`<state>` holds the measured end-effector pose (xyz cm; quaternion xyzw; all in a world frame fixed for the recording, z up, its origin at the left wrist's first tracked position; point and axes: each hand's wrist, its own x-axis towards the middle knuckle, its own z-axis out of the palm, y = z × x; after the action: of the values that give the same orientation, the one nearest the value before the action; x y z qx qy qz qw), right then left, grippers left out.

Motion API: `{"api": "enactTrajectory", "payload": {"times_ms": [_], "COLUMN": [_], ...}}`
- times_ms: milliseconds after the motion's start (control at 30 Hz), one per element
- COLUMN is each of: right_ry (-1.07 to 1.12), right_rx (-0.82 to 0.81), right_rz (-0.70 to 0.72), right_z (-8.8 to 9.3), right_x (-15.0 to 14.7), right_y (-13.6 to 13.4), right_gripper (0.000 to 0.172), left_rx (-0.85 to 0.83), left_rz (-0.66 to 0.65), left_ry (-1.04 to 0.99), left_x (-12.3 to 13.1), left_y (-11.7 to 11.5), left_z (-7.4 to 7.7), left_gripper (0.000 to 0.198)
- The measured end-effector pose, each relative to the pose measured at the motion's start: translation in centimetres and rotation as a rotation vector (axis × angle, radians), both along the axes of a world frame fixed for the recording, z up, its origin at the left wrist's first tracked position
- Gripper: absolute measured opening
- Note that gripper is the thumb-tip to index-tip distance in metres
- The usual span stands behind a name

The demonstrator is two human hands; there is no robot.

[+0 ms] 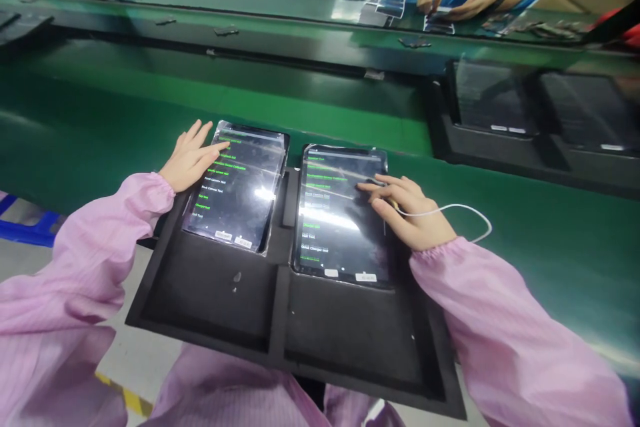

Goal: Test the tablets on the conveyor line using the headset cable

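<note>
Two tablets with lit screens listing green and white test names lie in a black two-compartment tray. My left hand (190, 159) is open, its fingers spread along the upper left edge of the left tablet (235, 190), one digit reaching onto the screen. Over the right side of the right tablet (343, 213), my right hand (413, 213) has its fingers stretched out, the tips at or just above the glass. A thin white cable (463, 207) runs beneath that hand's fingers and loops past the wrist. Its end is hidden. Both tablets carry small white labels at the bottom.
The black tray (280, 353) overhangs the near edge of the green workbench (530, 240). A second black tray (445, 140) with two dark tablets sits at the right. Across the line, two people in blue sleeves handle small items. Small dark parts lie along the conveyor. A blue stool (27, 230) shows at left.
</note>
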<state>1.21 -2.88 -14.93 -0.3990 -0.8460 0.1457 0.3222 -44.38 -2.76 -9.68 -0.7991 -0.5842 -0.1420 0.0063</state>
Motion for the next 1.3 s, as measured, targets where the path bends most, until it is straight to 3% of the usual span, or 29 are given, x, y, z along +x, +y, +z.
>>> {"api": "enactTrajectory", "payload": {"times_ms": [100,200,400,567,1300], "right_ry": [-0.017,-0.071,-0.118,-0.169,-0.116], "right_rx": [-0.01,0.029,0.122,0.118,0.085], "right_rz": [-0.02,0.038,0.256,0.293,0.124], "right_z": [0.4,0.9,0.4,-0.2,0.2], "right_x": [-0.1,-0.2,-0.8,-0.6,-0.3], "right_y": [0.0,-1.3,-5.5,-5.8,-1.9], "right_gripper": [0.023,0.021,0.012,0.012,0.032], "left_rx": [0.027,0.033,0.019,-0.025,-0.02], "left_rz": [0.029,0.02,-0.077,-0.068,0.044], "left_ry": [-0.018,-0.035,0.065,0.107,0.066], "left_x": [0.2,0.3,-0.3,-1.2,-1.4], "left_y": [0.3,-0.9,-7.5,-10.6,-5.8], "left_z": [0.0,0.4,0.3,-0.6,-0.3], "left_gripper": [0.061,0.058,0.044,0.041,0.049]}}
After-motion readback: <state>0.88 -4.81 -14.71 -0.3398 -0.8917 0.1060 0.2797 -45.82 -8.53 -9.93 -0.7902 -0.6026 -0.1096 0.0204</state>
